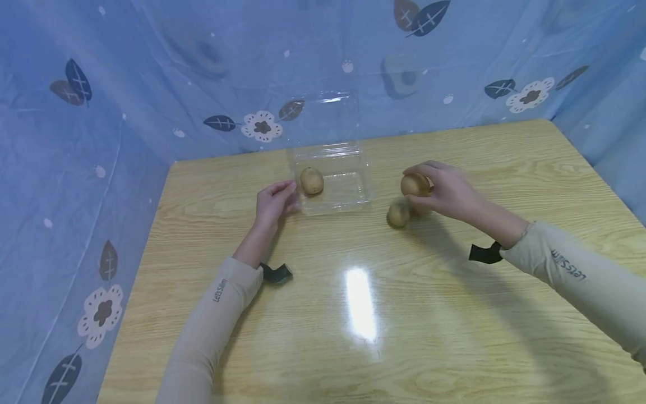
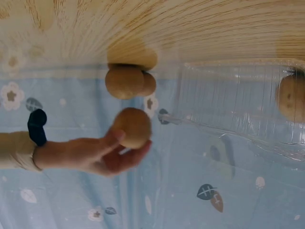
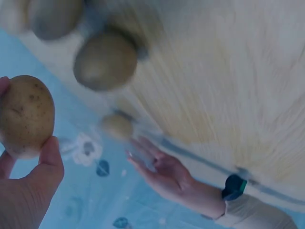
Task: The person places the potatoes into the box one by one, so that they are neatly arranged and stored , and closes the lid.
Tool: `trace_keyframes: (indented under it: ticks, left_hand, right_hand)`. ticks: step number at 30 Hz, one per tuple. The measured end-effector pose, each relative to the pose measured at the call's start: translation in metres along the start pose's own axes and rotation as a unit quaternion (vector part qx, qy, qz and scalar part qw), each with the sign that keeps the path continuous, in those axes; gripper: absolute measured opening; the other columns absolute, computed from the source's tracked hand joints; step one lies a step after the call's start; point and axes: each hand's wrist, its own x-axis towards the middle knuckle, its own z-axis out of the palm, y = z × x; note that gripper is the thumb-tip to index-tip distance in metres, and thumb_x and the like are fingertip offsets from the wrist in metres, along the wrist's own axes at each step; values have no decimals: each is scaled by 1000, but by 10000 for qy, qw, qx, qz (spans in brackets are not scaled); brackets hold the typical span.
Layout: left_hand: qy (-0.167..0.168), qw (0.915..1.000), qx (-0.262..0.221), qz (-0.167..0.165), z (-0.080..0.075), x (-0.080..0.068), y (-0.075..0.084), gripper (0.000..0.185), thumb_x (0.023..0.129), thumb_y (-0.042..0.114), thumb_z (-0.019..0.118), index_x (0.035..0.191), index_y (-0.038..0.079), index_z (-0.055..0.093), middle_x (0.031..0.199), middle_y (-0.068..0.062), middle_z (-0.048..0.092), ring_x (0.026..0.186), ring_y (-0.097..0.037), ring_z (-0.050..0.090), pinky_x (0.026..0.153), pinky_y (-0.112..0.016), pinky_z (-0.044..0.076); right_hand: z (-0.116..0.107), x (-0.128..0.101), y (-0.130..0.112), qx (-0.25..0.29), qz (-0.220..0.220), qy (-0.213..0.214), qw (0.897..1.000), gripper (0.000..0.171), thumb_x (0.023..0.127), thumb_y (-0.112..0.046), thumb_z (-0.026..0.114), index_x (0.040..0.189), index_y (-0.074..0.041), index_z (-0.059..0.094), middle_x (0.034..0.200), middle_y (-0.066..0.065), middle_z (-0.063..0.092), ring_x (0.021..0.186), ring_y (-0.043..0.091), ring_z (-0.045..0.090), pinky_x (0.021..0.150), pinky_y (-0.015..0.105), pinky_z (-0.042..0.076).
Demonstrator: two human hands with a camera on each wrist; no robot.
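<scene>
My right hand [image 1: 444,191] pinches a brown potato [image 1: 415,184] just above the wooden table [image 1: 454,314], right of a clear plastic clamshell box [image 1: 348,193]. The box lid stands up open, and one potato [image 1: 311,180] lies inside at its left. My left hand [image 1: 276,201] lies with relaxed fingers against the box's left edge and holds nothing. Another potato [image 1: 398,214] lies on the table under my right hand. The left wrist view shows the held potato [image 2: 132,127] in the right hand [image 2: 102,155] and two potatoes [image 2: 125,81] on the table. In the right wrist view the held potato [image 3: 26,114] fills the left edge.
Blue flowered plastic sheeting [image 1: 101,140] walls the table at the back and on both sides. The table's left edge [image 1: 146,252] runs close to my left forearm. A bright light glare [image 1: 360,303] lies on the wood in front of me.
</scene>
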Motion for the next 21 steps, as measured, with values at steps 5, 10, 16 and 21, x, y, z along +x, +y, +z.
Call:
trace_keyframes:
  ticks: [5,10,16,21]
  left_hand:
    - [59,10000,-11,-70,0,1,1,32,85,19,65,114,6,61,96,1,60,78,-8,61,70,-21,58]
    - [85,9999,-29,-105,1,2,0,31,85,19,65,113,6,61,98,-1,61,77,-9,61,65,-19,58]
    - [82,9999,-74,-79,1,3,-1,31,85,19,65,113,6,61,104,-5,60,79,-10,60,63,-18,58]
    - [101,9999,-10,-53,0,2,-1,30,85,19,65,112,6,61,106,-5,61,82,-11,60,64,-19,58]
  right_hand:
    - [10,25,-23,297,-119,-113,9994,41,75,-15,72,113,-5,59,107,14,60,76,21,58,57,26,49]
    - [19,48,-45,621,-288,-248,9973,43,76,-17,72,116,-6,58,111,13,59,83,22,57,61,28,52]
    - [34,68,-61,838,-496,-295,9948,44,77,-19,71,117,-5,57,114,14,59,87,23,57,63,29,53]
    - [53,81,-67,1057,-512,-473,9920,45,76,-18,71,116,-3,57,115,12,60,102,24,55,80,34,52]
